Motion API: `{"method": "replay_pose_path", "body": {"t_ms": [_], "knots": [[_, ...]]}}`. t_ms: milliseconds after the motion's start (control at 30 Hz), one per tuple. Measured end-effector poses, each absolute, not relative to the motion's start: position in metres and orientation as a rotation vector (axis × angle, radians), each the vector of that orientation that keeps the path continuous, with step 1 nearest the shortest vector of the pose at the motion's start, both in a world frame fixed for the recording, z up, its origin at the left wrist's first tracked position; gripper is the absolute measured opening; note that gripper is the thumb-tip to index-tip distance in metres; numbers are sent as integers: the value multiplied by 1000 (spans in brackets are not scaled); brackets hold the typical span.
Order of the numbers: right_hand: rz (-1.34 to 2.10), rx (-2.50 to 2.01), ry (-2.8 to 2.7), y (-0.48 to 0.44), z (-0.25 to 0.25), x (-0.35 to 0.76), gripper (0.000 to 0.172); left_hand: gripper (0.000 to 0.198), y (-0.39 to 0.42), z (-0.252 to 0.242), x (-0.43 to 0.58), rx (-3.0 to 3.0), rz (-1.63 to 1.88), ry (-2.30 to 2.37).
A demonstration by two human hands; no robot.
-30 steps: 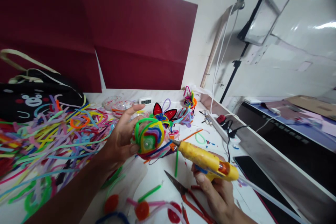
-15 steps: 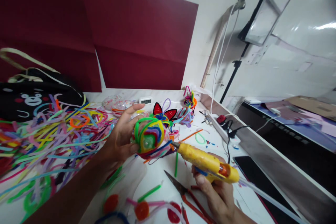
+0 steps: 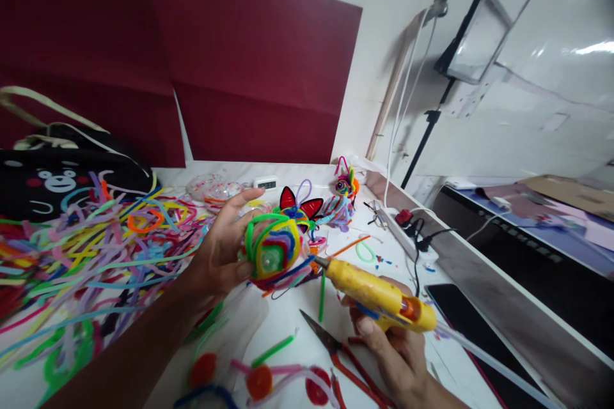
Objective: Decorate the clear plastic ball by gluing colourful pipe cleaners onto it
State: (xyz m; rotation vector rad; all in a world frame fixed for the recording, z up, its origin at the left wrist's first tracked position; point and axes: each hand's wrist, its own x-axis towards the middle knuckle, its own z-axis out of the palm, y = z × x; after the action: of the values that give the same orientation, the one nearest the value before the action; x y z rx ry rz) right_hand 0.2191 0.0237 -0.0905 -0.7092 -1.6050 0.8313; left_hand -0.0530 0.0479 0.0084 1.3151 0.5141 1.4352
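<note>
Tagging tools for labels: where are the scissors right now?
Head view, lower centre-right: the red-handled scissors lie on the white table, just below the yellow glue gun and beside the right hand.

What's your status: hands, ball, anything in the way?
Left hand grips pipe-cleaner ball. Right hand holds glue gun, nozzle close beside ball. Scissors lie below the gun, clear.

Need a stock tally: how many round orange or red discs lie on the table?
3, all near the front table edge: left orange disc, middle orange disc, right red disc. Others may hide under the pipe-cleaner pile.
</note>
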Motion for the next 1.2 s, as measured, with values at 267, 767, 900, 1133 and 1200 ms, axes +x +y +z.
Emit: {"method": "replay_pose_path", "body": {"t_ms": [267,767,900,1133,1200], "knots": [[1204,-705,-1374,26,-82,213,23,89,51,5,-56,1291,1428,514],[1884,-833,-1159,52,-32,234,37,78,60,16,-61,1228,1549,320],[1999,-1034,-1319,54,-34,234,41,74,59,20,-58,1245,1540,309],[2101,-1200,-1456,69,-38,219,42,76,53,21,-54,1232,1557,314],[2129,-1214,-1464,77,-39,215,41,76,53,21,-53,1230,1555,302]]}}
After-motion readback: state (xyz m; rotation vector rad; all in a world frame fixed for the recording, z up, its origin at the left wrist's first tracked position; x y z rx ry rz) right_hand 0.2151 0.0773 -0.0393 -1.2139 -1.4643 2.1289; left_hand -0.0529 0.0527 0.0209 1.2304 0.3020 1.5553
